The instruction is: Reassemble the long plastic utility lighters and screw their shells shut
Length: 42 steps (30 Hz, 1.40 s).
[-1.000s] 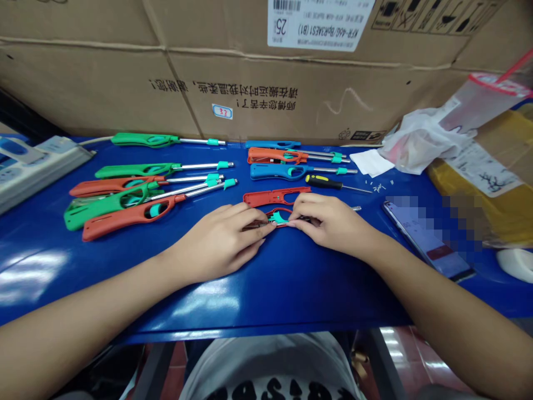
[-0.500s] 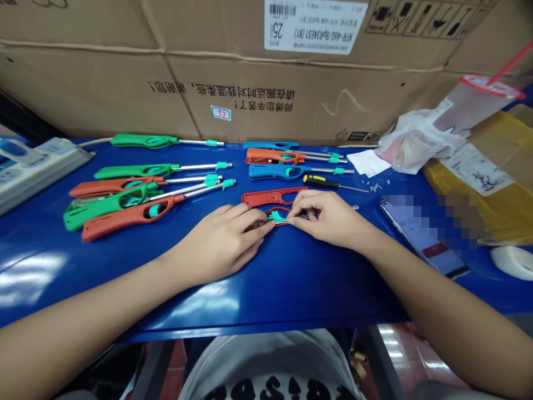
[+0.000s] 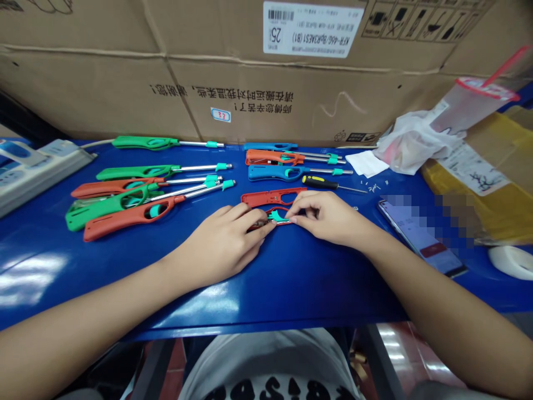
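Between my hands lies an opened red gas lighter, its teal trigger (image 3: 276, 215) showing inside the half shell. My left hand (image 3: 233, 236) has its fingers curled over the handle end and its fingertips pressed beside the trigger. My right hand (image 3: 322, 219) pinches at the front of the trigger opening; the thumb and forefinger hide what they grip there. The lighter's metal tube is mostly covered by that hand. Just behind, the separate red shell half (image 3: 266, 198) rests on the blue table (image 3: 200, 303).
Several assembled lighters, among them a green one (image 3: 144, 143), lie at left. A blue lighter (image 3: 275, 173) and a screwdriver (image 3: 320, 182) lie behind my hands. Right are a phone (image 3: 416, 233), white mouse (image 3: 510, 261) and bagged cup (image 3: 462, 111). A carton (image 3: 125, 72) walls the back; a power strip (image 3: 41, 166) sits left.
Both hands stay at the opened lighter with almost the same grip. The view has shifted very slightly; nothing else has visibly moved.
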Tool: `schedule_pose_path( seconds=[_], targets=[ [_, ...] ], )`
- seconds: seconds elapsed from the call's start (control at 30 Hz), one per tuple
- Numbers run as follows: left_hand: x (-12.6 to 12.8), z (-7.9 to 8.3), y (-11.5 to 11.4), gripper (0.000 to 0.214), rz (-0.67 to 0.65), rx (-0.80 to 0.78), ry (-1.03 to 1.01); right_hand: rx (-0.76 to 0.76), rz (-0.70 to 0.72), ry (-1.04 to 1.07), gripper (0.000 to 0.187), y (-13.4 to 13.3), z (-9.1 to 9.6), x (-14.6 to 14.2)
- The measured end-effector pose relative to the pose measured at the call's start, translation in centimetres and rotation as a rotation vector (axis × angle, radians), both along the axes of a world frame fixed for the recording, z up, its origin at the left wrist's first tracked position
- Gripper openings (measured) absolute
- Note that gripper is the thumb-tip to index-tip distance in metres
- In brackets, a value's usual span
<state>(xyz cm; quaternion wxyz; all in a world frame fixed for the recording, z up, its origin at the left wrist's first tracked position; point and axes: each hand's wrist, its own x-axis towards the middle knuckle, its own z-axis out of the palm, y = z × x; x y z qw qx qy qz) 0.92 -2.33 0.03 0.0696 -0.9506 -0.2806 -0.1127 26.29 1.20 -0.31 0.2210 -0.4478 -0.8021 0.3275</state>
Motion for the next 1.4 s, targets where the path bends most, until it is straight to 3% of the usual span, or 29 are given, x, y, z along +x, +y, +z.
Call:
schedule_pose_path(
  seconds=[0.4,0.57,0.83,1.0,1.1,1.4],
  targets=[
    [-0.1,0.0,0.2,0.037,0.000,-0.030,-0.005,0.175,-0.051,-0.042,0.008,0.7,0.9,1.9],
    [-0.2,-0.1,0.2,0.037,0.001,-0.025,-0.013,0.135,-0.022,-0.128,0.015,0.7,0.9,1.6],
    [-0.1,-0.2,0.2,0.040,0.001,-0.113,-0.045,0.008,-0.154,-0.187,0.019,0.4,0.7,1.2],
    [-1.1,-0.2,1.1,0.038,-0.044,-0.230,-0.259,-0.067,-0.141,-0.184,0.019,0.5,1.1,1.9],
    [-1.9,0.1,1.9,0.027,-0.016,-0.254,-0.398,-0.068,-0.141,-0.199,0.021,0.5,1.3,2.2],
    [-2.5,-0.4,3.1,0.018,0.056,-0.329,-0.391,-0.057,-0.136,-0.228,0.023,0.4,1.4,2.1]
  ],
)
